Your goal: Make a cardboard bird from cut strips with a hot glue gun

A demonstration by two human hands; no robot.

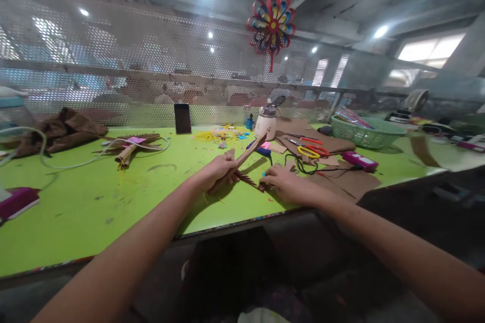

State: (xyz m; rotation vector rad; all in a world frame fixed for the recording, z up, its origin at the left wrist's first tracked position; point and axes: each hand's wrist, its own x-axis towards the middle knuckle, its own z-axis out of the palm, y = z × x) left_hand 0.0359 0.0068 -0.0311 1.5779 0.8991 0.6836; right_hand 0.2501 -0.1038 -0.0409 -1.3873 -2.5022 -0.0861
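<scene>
Left hand point(222, 167) closed around a brown paper piece point(250, 151), whose long end sticks up and right, tilted above the counter point(83, 222). Right hand point(282, 181) low over the counter near its front edge, fingers bent, fingertips at the end of a ridged brown strip point(248, 179); cannot tell if they pinch it. The strip runs between the two hands; whether it joins the piece in the left hand is unclear.

Just beyond the hands: white bottle point(265, 125) with its lid flipped up, small blue bottle point(249, 122), yellow shreds point(212, 136) scattered, dark phone point(183, 119) propped upright.

Right side: yellow-handled scissors point(308, 152) and red-handled scissors point(322, 151) on brown sheets point(343, 184), purple box point(359, 160), green basket point(359, 133) further back.

Left side: brown paper roll point(127, 154) with yellow strands at its near end, pale cable point(71, 167), crumpled brown cloth point(68, 131).

Behind: perforated screen point(151, 81), multicoloured flower ornament point(273, 25) hanging high.
</scene>
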